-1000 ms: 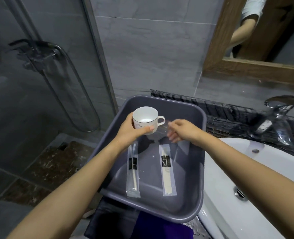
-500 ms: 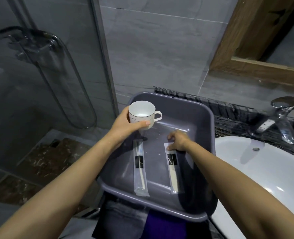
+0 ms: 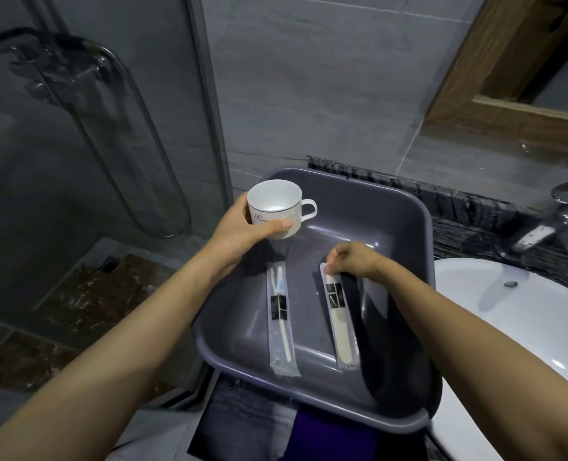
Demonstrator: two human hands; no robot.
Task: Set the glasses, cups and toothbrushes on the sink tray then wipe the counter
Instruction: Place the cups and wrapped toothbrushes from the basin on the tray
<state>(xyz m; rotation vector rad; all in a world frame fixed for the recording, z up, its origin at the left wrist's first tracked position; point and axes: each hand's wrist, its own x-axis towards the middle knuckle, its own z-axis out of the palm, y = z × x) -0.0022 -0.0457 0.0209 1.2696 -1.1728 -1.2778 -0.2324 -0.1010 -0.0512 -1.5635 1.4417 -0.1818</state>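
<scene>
Head view, single camera. Grey plastic tray (image 3: 405, 207) sits on the dark stone counter (image 3: 469, 227), just left of the white basin (image 3: 522, 314); its near edge overhangs toward the person. Left hand (image 3: 242, 232) holds the white cup (image 3: 276, 211) upright above the tray's far-left corner, fingers curled around the body and thumb pressed on the front wall; handle points right, cup appears empty. Cup bottom looks clear of the tray floor, though contact cannot be confirmed from this angle. Right hand (image 3: 356, 261) is low inside the tray, fingertips pinched together on the top end of the right wrapped toothbrush (image 3: 339, 314). That forearm covers the tray's right wall and casts a dark shadow along it. Left wrapped toothbrush (image 3: 281, 317) lies flat on the tray floor, untouched, roughly parallel to the right one with bare floor between them; both heads point toward the far wall. Surroundings: chrome tap (image 3: 565, 221) behind the basin at right, wood-framed mirror (image 3: 495, 78) upper right, glass shower screen (image 3: 93, 128) with its metal handle at left. Dark and purple cloth (image 3: 329, 434) shows under the tray's near edge.
</scene>
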